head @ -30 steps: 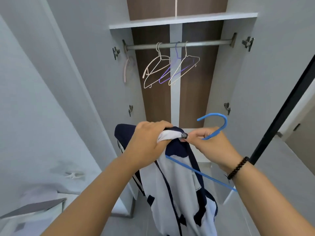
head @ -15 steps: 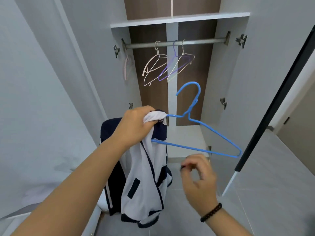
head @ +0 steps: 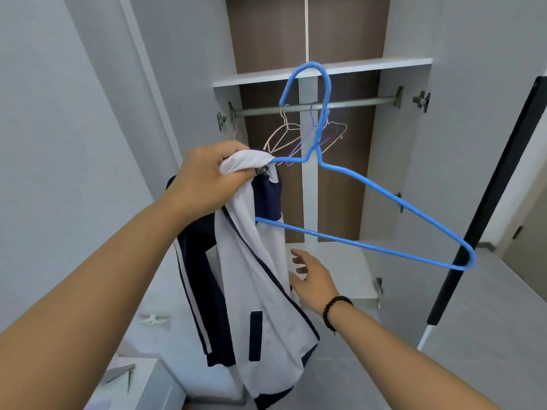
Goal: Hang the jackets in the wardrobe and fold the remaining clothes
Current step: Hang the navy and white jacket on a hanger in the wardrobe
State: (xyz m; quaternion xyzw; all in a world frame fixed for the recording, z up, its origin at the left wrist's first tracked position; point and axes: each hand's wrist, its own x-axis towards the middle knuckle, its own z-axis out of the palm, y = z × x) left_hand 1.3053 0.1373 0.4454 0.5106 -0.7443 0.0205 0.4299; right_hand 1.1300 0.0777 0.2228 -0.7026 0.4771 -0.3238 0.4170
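Observation:
A white and navy jacket (head: 260, 279) hangs in front of the open wardrobe, with its collar bunched in my left hand (head: 207, 179). That hand grips the collar together with the left end of a blue wire hanger (head: 381, 190), whose hook rises in front of the wardrobe rail (head: 355, 103). The hanger's right shoulder sticks out bare to the right. My right hand (head: 310, 276) is lower, fingers spread and relaxed, reaching toward the jacket's right edge; it holds nothing.
Several empty wire hangers (head: 299, 134) hang on the rail. A white shelf (head: 370, 68) sits above it. Both wardrobe doors stand open, the right door (head: 473, 128) near a black frame (head: 488, 202). A white surface (head: 142, 389) lies at the lower left.
My left hand has raised the jacket and hanger, so the hook now reaches rail height. My right hand, which let go of the hanger a moment ago, has moved left toward the jacket.

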